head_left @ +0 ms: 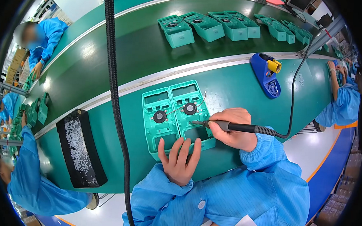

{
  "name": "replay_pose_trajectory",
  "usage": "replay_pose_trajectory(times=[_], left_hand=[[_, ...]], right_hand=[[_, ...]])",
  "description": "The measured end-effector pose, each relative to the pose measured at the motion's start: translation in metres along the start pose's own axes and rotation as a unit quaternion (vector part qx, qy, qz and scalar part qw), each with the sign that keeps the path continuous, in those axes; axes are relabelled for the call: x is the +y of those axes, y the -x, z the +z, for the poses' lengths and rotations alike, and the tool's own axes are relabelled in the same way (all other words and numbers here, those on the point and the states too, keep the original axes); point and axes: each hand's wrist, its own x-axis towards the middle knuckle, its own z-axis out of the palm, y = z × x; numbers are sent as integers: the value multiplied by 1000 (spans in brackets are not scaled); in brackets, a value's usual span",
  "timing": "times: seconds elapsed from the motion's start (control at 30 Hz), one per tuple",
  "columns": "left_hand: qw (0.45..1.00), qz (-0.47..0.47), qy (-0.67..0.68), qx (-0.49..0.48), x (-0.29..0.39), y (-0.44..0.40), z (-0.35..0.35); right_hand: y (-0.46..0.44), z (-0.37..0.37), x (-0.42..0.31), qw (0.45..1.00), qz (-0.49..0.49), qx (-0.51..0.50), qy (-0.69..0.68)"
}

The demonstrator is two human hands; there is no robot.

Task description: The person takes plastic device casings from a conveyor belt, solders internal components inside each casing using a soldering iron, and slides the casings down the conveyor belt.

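A green plastic housing [152, 134] with two halves side by side lies on the bench before me. Each half carries a round black speaker [160, 116], and thin wires run from the speakers. My right hand [235, 127] grips a soldering iron [245, 128] like a pen, its tip over the right half, below that half's speaker. Whether the tip touches the plastic I cannot tell. Fingers stretched out and apart, my left hand [179, 161] rests at the near edge of the housing and holds nothing.
A blue iron stand [265, 75] with a yellow part stands back right. To the left is a black tray [88, 165] of small clear pieces. More green housings [178, 35] line the belt behind. A black braided cable [114, 86] hangs across my view. Co-workers [51, 32] sit on both sides.
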Motion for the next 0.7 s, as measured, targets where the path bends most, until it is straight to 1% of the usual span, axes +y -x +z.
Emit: replay_pose_trajectory(times=[0.5,0.6,0.7], left_hand=[[1000,-2,1,-3,0,-1,-1],[1000,-3,2,-3,0,0,-1],[1000,-5,3,-3,0,-1,-1]], right_hand=[[-3,1,1,1000,-8,-8,0],[-2,-1,0,1000,3,-26,4],[-4,-7,-4,1000,-11,0,8]])
